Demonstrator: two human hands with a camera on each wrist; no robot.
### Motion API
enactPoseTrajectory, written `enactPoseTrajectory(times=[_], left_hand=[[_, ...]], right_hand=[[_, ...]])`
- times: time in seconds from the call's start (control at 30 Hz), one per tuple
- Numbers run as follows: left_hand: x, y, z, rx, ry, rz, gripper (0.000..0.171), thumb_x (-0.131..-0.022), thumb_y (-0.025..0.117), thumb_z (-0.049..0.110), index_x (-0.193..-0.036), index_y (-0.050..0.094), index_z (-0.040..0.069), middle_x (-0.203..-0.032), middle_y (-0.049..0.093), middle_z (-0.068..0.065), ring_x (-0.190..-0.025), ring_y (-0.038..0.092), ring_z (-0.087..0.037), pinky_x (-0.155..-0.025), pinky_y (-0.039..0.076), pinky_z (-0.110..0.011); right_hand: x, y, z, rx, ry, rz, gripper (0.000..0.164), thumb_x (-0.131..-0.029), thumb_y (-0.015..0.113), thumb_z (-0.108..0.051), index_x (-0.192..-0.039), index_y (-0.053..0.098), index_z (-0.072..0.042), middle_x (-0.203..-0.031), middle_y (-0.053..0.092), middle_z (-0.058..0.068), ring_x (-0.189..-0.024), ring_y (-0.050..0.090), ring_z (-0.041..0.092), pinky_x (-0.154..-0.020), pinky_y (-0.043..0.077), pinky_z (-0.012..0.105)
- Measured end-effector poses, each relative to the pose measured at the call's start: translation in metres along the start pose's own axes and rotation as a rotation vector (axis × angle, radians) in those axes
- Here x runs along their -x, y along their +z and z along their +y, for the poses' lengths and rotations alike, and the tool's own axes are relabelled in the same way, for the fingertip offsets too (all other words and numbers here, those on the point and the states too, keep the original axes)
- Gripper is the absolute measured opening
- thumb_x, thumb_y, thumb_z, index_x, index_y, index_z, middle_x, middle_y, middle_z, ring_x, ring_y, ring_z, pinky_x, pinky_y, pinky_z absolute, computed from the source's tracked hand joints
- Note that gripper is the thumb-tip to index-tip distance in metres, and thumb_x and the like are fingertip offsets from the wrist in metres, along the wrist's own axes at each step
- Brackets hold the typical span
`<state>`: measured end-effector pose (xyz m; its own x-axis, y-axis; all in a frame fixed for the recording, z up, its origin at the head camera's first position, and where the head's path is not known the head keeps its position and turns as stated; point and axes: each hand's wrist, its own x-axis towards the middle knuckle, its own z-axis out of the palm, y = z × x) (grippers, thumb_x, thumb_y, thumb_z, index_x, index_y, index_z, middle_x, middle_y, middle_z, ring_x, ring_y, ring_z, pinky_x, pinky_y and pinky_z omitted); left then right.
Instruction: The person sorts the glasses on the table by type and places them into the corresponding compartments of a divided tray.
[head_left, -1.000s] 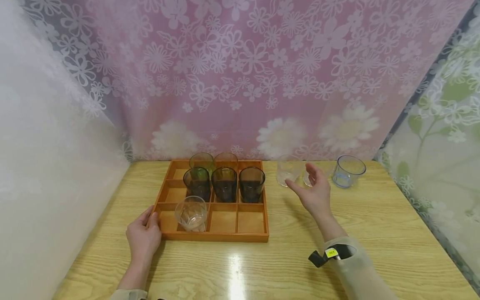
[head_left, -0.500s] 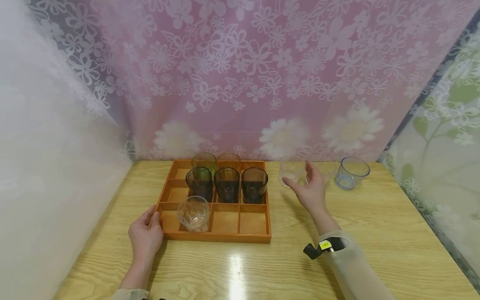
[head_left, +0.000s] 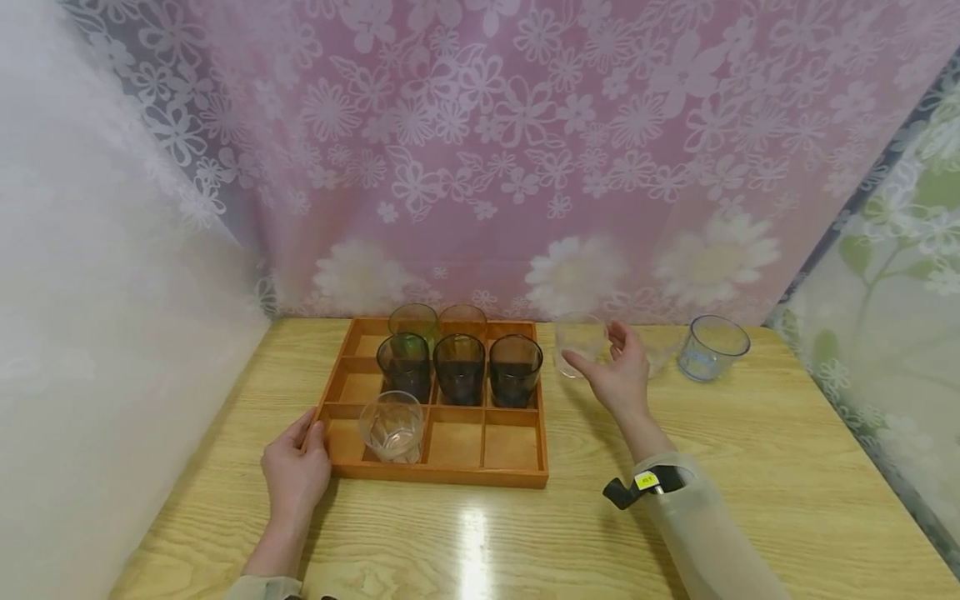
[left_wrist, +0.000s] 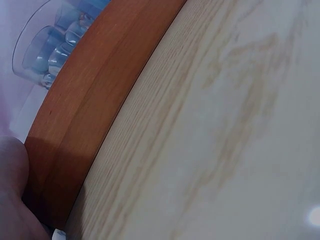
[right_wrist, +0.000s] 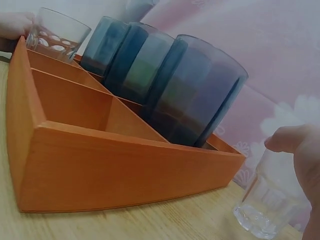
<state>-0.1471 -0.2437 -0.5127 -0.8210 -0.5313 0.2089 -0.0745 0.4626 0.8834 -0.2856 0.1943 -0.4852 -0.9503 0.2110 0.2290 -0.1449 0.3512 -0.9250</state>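
My left hand [head_left: 296, 467] grips the front-left side of an orange wooden compartment tray [head_left: 442, 476]; the left wrist view shows that hand [left_wrist: 12, 185] against the tray wall [left_wrist: 95, 90]. Off the tray's back right, my right hand [head_left: 618, 375] holds a clear drinking glass [head_left: 579, 337], thumb across its near side and fingers at its right. From the right wrist, the glass [right_wrist: 265, 207] looks upright, its base at the table. In the tray stand a clear faceted glass [head_left: 393, 427] in front, several dark glasses in the middle row, and a green glass [head_left: 414, 321] and an amber glass [head_left: 462, 317] behind.
Another clear glass [head_left: 663, 346], partly hidden by my right hand, stands on the wooden table [head_left: 750, 467]. A blue-rimmed glass [head_left: 714, 348] is to its right. Flowered curtain [head_left: 480, 167] hangs along the table's back edge.
My right hand has closed in around the clear glass, which has shifted slightly left toward the tray. The left hand stays on the tray; the whole head view has drifted a little.
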Motion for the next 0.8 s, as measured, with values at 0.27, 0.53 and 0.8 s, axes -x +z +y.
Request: enactPoseTrajectory(times=[0.27, 0.53, 0.8], left_hand=[[-0.001, 0.002, -0.003, 0.016, 0.005, -0.003, 0.033, -0.105, 0.06, 0.002, -0.135, 0.068, -0.007, -0.127, 0.07, -0.027, -0.119, 0.066, -0.036, -0.08, 0.041, 0.0], [-0.002, 0.001, -0.004, 0.02, 0.006, -0.005, 0.033, -0.105, 0.06, 0.002, -0.136, 0.067, -0.008, -0.128, 0.069, -0.027, -0.119, 0.066, -0.036, -0.079, 0.042, -0.001], [-0.002, 0.001, -0.004, 0.02, 0.02, 0.004, 0.033, -0.105, 0.06, 0.001, -0.135, 0.068, -0.008, -0.126, 0.069, -0.027, -0.117, 0.067, -0.037, -0.078, 0.043, -0.002]], right_hand=[[-0.013, 0.008, 0.008, 0.006, 0.073, -0.04, 0.105, -0.083, 0.094, -0.028, -0.162, 0.031, 0.001, -0.162, 0.039, 0.02, -0.15, 0.036, 0.039, -0.121, 0.034, 0.051], [-0.021, 0.015, 0.02, -0.043, 0.071, -0.081, 0.107, -0.08, 0.096, -0.034, -0.162, 0.034, -0.001, -0.162, 0.042, 0.02, -0.151, 0.038, 0.034, -0.119, 0.037, 0.054], [-0.026, 0.021, 0.024, -0.029, 0.057, -0.1, 0.102, -0.082, 0.095, -0.036, -0.16, 0.039, -0.001, -0.159, 0.048, 0.016, -0.149, 0.041, 0.034, -0.12, 0.036, 0.053]])
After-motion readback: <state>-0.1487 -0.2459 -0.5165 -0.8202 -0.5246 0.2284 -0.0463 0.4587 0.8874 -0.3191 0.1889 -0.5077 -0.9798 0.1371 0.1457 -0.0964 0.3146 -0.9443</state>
